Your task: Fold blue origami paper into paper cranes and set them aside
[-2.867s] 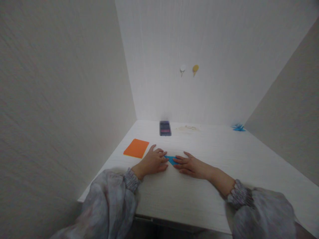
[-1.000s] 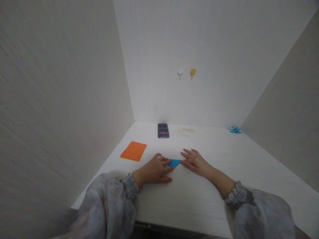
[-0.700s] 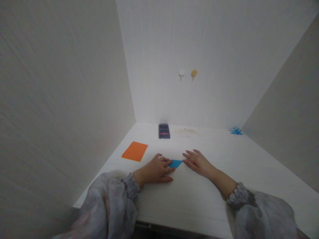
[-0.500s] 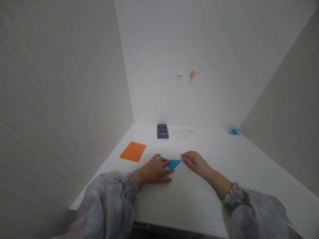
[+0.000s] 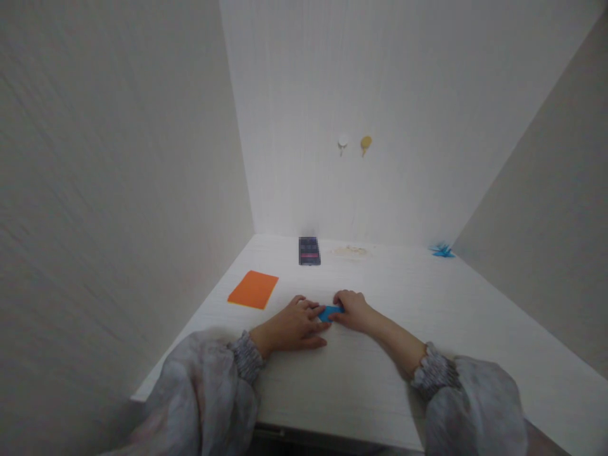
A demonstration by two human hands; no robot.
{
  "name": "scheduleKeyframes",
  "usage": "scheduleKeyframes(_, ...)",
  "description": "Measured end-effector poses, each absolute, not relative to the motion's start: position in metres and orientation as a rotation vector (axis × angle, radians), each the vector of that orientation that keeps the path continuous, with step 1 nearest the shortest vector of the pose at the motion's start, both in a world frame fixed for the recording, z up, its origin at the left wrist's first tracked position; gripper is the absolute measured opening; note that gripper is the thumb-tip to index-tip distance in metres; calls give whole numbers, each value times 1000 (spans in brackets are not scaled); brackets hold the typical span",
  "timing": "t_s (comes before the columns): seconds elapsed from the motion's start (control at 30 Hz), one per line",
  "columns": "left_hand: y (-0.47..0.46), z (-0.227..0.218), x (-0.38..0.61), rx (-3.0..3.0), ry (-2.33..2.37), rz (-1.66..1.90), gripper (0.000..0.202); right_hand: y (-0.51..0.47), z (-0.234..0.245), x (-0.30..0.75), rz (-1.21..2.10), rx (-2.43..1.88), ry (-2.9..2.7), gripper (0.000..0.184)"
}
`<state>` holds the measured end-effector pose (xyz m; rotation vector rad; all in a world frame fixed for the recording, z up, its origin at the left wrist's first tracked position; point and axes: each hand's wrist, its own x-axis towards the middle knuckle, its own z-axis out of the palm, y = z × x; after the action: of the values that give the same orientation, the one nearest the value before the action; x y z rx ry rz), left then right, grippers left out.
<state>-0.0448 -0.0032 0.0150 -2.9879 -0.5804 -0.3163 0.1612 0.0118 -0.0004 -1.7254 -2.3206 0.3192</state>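
A small folded blue paper point(image 5: 329, 312) lies on the white table point(image 5: 427, 316) between my two hands. My left hand point(image 5: 293, 324) lies flat with its fingers stretched out, and its fingertips press on the paper's left end. My right hand point(image 5: 351, 310) has its fingers curled down over the paper's right end and covers most of it. Only a narrow strip of blue shows between the hands.
An orange sheet stack point(image 5: 253, 289) lies to the left. A dark phone point(image 5: 309, 251) rests near the back wall, with a pale flat thing point(image 5: 350, 251) beside it. A folded blue paper figure point(image 5: 443, 251) sits at the back right. Two hooks point(image 5: 352, 144) hang on the wall.
My right hand slid left and curled over the blue paper, so less of the paper shows. My left hand stayed pressed on the paper's left end.
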Motion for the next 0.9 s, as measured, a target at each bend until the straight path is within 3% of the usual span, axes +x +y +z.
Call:
scheduleKeyframes(0.27, 0, 11, -42, -3039, -631, -593, 27, 9, -6, 161, 449, -1672, -2188, 17)
scheduleKeyframes(0.4, 6, 8, -38, -3069, -968, -1225, 21, 6, -3, 159, 571, -1461, -1965, 11)
scheduleKeyframes(0.63, 10, 0, -13, -2848, -2228, -2352, 32, -8, 12, 149, 447, -1227, -1744, 10)
scheduleKeyframes(0.77, 6, 4, 1, -2978, -1909, -2925, 39, -13, 11, 145, 428, -1167, -1807, 7)
scheduleKeyframes(0.9, 4, 7, 2, -2924, -1841, -3047, 36, -15, 10, 145, 491, -1119, -1843, 8)
